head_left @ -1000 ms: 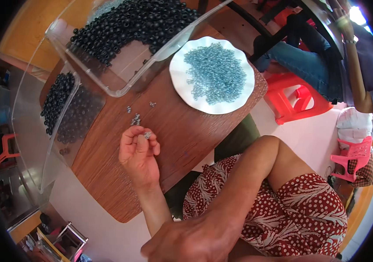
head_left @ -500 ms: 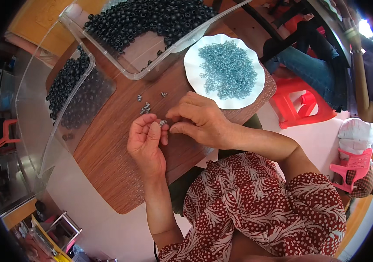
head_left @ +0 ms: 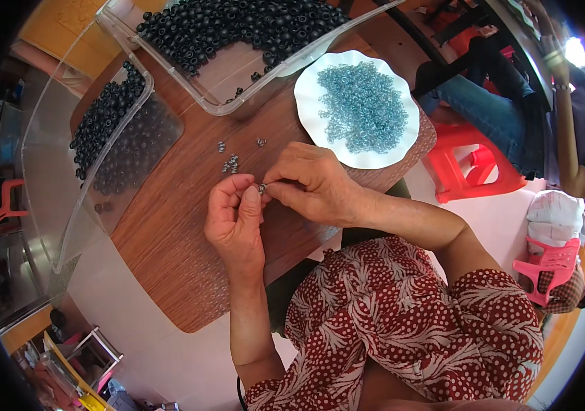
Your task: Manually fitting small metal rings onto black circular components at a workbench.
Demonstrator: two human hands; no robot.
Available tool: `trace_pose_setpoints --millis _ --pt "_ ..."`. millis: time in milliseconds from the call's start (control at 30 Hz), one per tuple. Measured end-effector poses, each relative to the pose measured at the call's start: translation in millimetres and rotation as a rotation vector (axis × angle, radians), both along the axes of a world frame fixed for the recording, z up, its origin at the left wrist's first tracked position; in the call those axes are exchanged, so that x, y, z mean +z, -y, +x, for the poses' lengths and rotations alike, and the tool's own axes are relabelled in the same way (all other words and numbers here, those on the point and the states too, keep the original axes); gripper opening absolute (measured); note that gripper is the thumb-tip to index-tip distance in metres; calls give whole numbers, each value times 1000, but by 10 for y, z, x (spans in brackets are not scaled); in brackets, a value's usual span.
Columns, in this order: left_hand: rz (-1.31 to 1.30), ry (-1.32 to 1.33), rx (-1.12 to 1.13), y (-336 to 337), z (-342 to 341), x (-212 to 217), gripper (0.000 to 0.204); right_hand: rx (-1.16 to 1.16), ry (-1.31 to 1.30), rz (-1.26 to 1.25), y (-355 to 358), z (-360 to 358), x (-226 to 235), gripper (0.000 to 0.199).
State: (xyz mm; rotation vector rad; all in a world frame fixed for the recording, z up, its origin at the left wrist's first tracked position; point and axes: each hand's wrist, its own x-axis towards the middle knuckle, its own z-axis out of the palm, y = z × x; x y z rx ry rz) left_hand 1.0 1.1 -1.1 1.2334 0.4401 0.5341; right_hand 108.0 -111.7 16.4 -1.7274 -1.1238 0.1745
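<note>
My left hand is raised over the brown wooden table, palm up, its thumb and fingers closed on a small shiny grey piece, perhaps a ring or bead assembly. From the right, the fingertips of my right hand pinch at the same piece; its exact form is too small to make out. Just beyond the fingers lie several similar loose pieces in a little cluster, with one or two apart from it. A white scalloped plate stands beyond my right hand, heaped with tiny clear bluish rings.
Clear plastic bins at the far side hold many black ring-like beads; more black beads sit in the left one. Off the table's right edge stands a red plastic stool, near another person's jeans-clad leg.
My right fingertips have come in to meet the piece at my left fingertips, closing the small gap between the hands. The loose pieces stay on the table.
</note>
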Motion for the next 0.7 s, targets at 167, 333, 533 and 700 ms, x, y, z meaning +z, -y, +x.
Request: trace_pose_setpoints --millis 167,333,533,700 --pt "-104 30 -45 -33 16 2 16 15 -28 -26 9 -10 -15 8" --pt "-198 106 -75 -38 23 12 15 -27 -204 -80 16 -27 56 7" --pt "59 -13 -21 -3 -7 -3 18 -43 -327 -120 0 -33 67 10" --pt "33 -1 -15 5 3 11 20 -47 -368 -103 -9 -57 36 10"
